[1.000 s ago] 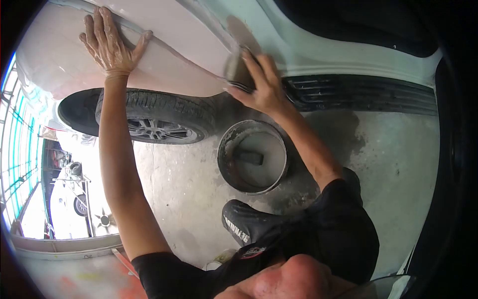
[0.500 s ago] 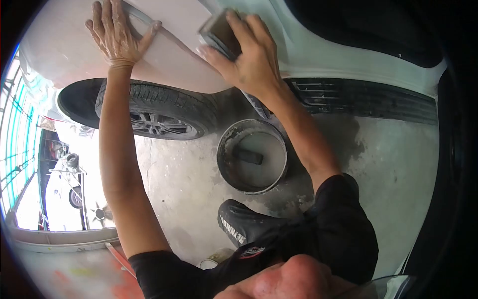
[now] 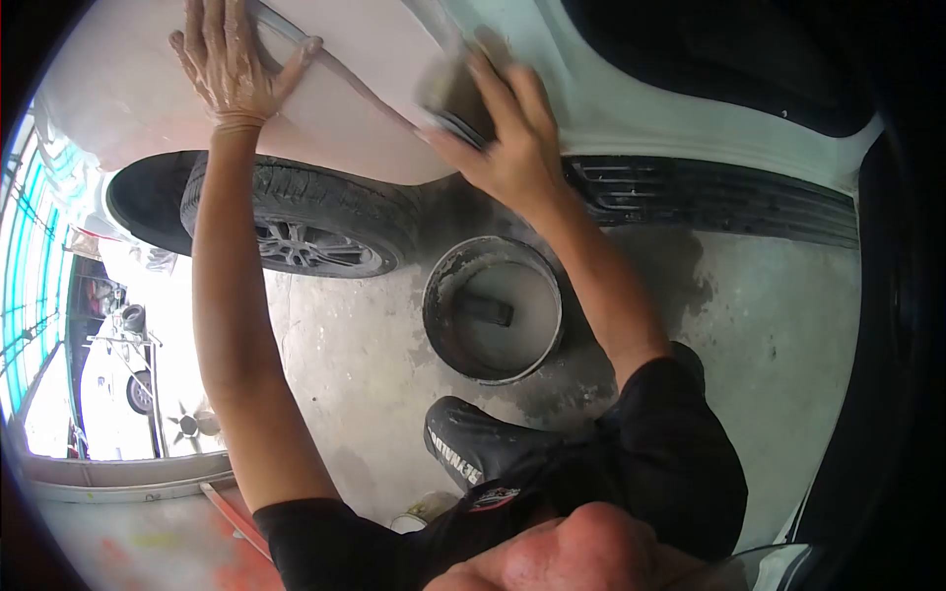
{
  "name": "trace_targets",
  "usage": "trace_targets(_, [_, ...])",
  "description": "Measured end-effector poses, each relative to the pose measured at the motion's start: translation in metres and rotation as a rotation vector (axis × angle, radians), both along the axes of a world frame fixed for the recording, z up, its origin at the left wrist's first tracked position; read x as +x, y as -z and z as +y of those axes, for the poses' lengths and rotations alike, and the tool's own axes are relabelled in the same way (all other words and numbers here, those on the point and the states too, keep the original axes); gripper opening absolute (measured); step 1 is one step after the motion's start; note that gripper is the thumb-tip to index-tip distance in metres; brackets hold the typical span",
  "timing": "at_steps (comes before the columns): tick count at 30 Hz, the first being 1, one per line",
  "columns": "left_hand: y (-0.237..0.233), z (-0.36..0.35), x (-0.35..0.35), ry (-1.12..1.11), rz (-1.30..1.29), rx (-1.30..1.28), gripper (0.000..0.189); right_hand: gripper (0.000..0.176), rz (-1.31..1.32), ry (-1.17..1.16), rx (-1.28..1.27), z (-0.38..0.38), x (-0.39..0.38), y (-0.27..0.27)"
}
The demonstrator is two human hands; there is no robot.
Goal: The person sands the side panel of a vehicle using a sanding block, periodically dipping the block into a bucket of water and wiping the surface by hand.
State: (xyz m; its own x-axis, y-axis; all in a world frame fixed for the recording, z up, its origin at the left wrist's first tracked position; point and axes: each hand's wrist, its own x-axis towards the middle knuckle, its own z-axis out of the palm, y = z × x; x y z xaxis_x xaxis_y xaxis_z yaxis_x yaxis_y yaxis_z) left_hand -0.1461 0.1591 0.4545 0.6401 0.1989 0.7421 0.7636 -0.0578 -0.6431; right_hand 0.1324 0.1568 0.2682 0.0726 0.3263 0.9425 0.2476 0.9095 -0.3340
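My left hand (image 3: 232,74) lies flat on the pale, wet-looking car panel (image 3: 365,49), fingers spread, beside a grey strip along a seam. In my right hand (image 3: 520,143) is a sanding block (image 3: 455,97), blurred by motion. My fingers and thumb grip it from both sides, with its underside turned toward the white bodywork near the door edge. Below the hands stands a round bucket (image 3: 431,340) of cloudy grey water. A dark block (image 3: 485,310) sits in that water.
A tyre (image 3: 315,197) with a spoked rim is under the panel on the left. The black ribbed running board (image 3: 709,192) juts out at right. Wet patches mark the concrete floor (image 3: 769,325). A small can (image 3: 424,512) stands near my boot (image 3: 468,443).
My right hand has shifted slightly right and down with the sanding block. My left hand stays flat in the same place. The whole view has moved a little.
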Motion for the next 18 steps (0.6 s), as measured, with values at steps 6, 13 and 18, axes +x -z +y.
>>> trace_targets(6, [-0.008,0.000,0.005,-0.011,-0.006,0.020,0.112,0.081,-0.019,-0.046,0.002,0.005,0.006,0.021])
trace_targets(13, [0.000,0.004,-0.002,-0.122,0.030,0.070,0.108,0.080,-0.008,-0.048,-0.056,-0.001,0.003,0.003])
trace_targets(18, [0.003,-0.005,0.008,-0.183,-0.042,0.003,0.110,0.082,-0.035,-0.019,-0.114,-0.005,-0.003,-0.052])
